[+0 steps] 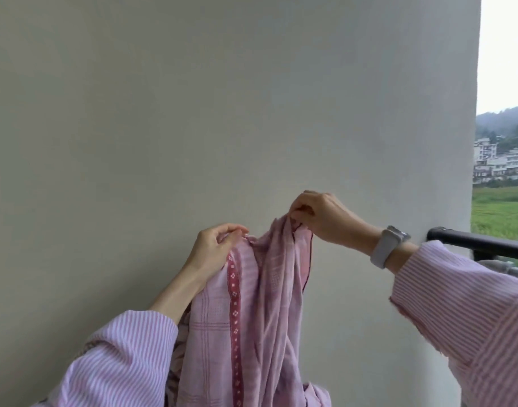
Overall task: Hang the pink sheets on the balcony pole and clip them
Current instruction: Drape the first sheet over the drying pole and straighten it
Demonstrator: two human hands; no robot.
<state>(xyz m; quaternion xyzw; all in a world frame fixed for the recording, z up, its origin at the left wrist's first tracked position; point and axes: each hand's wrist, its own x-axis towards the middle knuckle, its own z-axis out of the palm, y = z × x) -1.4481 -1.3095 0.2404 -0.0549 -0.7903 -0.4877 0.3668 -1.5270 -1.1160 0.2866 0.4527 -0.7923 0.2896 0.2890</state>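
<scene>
Pink cloth fills the middle of the head view. It is the pink sheet point(251, 312), held up in front of a plain pale wall point(193, 98). The left hand point(213, 248) pinches the top edge with curled fingers, next to a dark red stripe with white dots. The right hand point(319, 215) pinches a bunched bit of the edge a little higher. The sheet hangs down between two striped sleeves. A pale watch point(388, 246) is on the right wrist. A black railing point(486, 245) sits at the right, apart from the sheet.
</scene>
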